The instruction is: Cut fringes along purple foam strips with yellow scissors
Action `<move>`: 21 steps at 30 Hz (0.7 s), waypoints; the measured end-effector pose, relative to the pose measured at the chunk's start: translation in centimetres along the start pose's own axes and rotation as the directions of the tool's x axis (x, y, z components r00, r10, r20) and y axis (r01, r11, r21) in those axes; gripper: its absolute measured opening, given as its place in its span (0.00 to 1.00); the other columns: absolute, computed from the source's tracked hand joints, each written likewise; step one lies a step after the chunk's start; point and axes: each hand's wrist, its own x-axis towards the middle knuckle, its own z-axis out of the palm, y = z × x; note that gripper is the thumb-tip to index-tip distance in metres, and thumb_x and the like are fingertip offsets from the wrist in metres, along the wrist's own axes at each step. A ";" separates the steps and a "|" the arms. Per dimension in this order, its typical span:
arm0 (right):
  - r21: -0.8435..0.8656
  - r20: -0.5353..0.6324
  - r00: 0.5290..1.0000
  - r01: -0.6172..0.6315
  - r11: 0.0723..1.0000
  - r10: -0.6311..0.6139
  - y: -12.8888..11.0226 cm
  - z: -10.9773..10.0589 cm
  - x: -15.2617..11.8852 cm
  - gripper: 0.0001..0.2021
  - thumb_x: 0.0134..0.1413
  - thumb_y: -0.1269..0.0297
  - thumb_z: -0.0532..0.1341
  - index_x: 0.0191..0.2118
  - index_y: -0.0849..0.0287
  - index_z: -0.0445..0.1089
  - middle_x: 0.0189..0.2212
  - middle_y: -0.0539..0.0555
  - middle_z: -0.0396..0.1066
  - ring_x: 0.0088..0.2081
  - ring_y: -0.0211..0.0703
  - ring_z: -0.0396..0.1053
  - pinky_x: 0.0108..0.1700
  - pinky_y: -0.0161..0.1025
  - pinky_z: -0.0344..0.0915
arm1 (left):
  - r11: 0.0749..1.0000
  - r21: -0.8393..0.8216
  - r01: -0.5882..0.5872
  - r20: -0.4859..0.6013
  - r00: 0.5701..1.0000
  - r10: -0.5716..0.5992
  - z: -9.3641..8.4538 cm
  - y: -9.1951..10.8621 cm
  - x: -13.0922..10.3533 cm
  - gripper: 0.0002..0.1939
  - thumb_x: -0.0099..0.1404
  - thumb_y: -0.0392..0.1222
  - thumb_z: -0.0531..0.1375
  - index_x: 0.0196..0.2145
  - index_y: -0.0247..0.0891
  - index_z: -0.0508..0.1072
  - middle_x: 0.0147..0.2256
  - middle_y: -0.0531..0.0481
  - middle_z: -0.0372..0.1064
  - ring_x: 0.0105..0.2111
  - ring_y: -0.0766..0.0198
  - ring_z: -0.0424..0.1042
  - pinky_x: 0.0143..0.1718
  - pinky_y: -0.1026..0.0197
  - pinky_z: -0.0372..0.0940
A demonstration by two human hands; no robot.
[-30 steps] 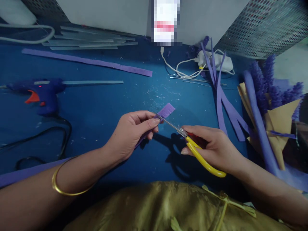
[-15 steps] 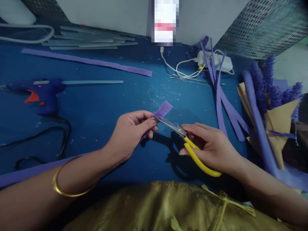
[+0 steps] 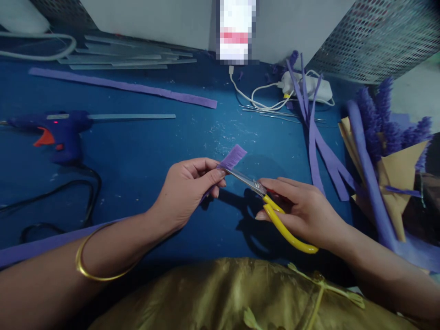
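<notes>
L hand [image 3: 187, 188] pinches purple strip [image 3: 234, 156], R hand [image 3: 304, 206] closed round scissors [image 3: 275, 221] — likely fringe-cutting, twd nr edge of surface [image 3: 137, 144]. Next snip needs strip taut.

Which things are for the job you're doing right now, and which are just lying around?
In the job:
purple strip, held in the left hand
yellow-handled scissors, held in the right hand, blades at the strip

Seemingly just lying about for now:
blue glue gun
clear sticks
white power strip
long loose purple strip, maybe spare
purple flowers
</notes>
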 end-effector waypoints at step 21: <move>-0.023 -0.015 0.999 0.029 0.999 -0.029 0.1 0.2 0.0 0.25 0.57 0.48 0.66 0.54 0.59 0.72 0.33 0.53 0.73 0.31 0.42 0.70 0.33 0.38 0.65 | 0.999 -0.040 0.035 0.035 0.999 -0.034 -0.1 0.1 0.2 0.05 0.55 0.38 0.69 0.26 0.35 0.78 0.21 0.53 0.73 0.17 0.73 0.65 0.17 0.71 0.57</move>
